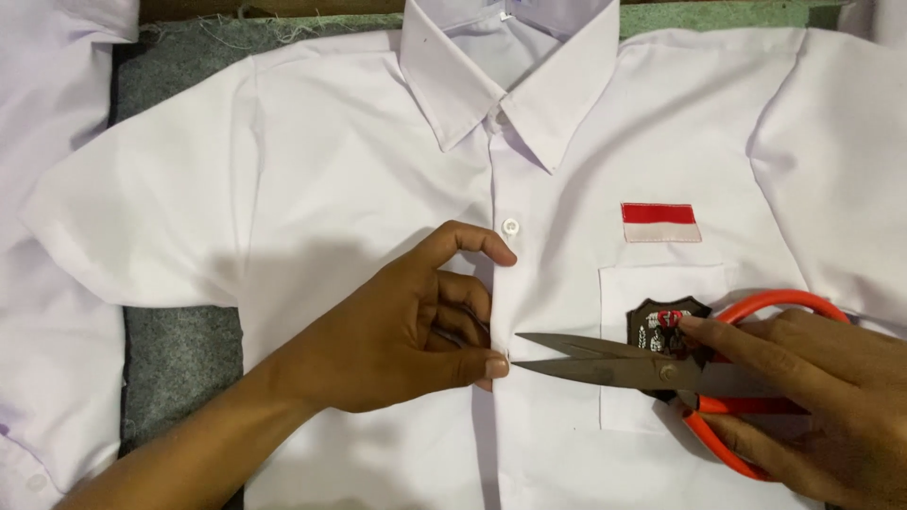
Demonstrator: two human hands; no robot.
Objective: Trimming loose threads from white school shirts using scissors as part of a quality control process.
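A white short-sleeved shirt (340,179) lies flat, front up, collar at the top. My left hand (416,326) pinches the button placket at mid-chest, thumb and fingers closed on the fabric just below a white button (511,227). My right hand (812,397) grips orange-handled scissors (624,364), blades slightly apart, with the tips pointing left and almost touching my left thumb. The blades lie across the chest pocket (661,283), which carries a dark shield-shaped badge (661,326). A red-and-white rectangular patch (660,223) sits above the pocket.
Grey felt-like cloth (179,354) covers the work surface under the shirt. More white garments lie at the left edge (47,378) and the top right corner (883,19). A wooden edge (265,8) runs along the top.
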